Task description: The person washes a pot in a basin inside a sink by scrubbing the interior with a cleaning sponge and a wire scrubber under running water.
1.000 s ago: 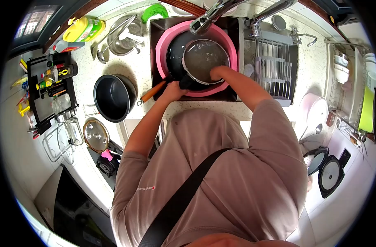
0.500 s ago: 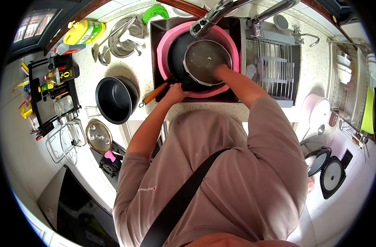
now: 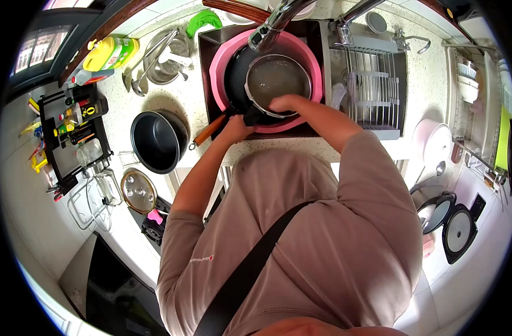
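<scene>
A metal pot (image 3: pixel 279 77) with cloudy water in it sits tilted inside a black wok (image 3: pixel 234 78). Both are in a pink basin (image 3: pixel 218 67) in the dark sink. My left hand (image 3: pixel 239 129) is closed around the pot's black handle (image 3: pixel 252 116), close to the wok's wooden handle (image 3: pixel 211 130). Over the near side of the pot, my right hand (image 3: pixel 284 102) is bent inward with its fingers curled at the inner wall. Whatever those fingers hold, if anything, is hidden.
A chrome faucet (image 3: pixel 270 31) reaches over the basin. A grey dish rack (image 3: pixel 373 84) stands right of it. On the left counter are a black inner pot (image 3: pixel 158 140), a glass bowl with ladles (image 3: pixel 167 59), a green cloth (image 3: pixel 204 21) and a yellow jug (image 3: pixel 113 53).
My right hand has come out of the water and moved left and nearer along the pot's near wall. My left hand keeps its hold on the handle. The view has shifted slightly.
</scene>
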The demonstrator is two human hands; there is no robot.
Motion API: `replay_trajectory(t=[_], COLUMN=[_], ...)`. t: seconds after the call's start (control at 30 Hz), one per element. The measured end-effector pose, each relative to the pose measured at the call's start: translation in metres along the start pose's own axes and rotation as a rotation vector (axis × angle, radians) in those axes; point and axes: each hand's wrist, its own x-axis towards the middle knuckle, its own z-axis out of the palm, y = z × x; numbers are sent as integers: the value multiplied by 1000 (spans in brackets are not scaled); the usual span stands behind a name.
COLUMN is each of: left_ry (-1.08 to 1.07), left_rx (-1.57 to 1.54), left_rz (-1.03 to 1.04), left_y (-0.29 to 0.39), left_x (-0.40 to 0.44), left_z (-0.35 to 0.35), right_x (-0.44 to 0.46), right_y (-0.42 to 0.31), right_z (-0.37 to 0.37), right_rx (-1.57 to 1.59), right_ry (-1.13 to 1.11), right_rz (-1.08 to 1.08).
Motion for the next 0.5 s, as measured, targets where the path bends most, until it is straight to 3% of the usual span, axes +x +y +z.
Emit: replay_trajectory(t=[0.1,0.17,0.27,0.4,0.47,0.5], left_ry=[55,102,30,67,76,25], left_rx=[61,109,21,12,14,-7], left_rz=[65,131,34,77,118,43], left_y=[-11,-14,-6,-19,-16,-9], left_x=[9,10,7,13,14,9], left_z=[3,3,3,11,9,7], right_x=[-21,-26,23,23,19,21], right_y=[11,22,61,41,13,4], right_z=[-18,-23,-16,2,1,2], right_rx=[-624,-777,-903,-770,-590,-589], right_ry=[-67,58,290,61,-122,-122], right_rz=[-33,9,8,36,-115,-115])
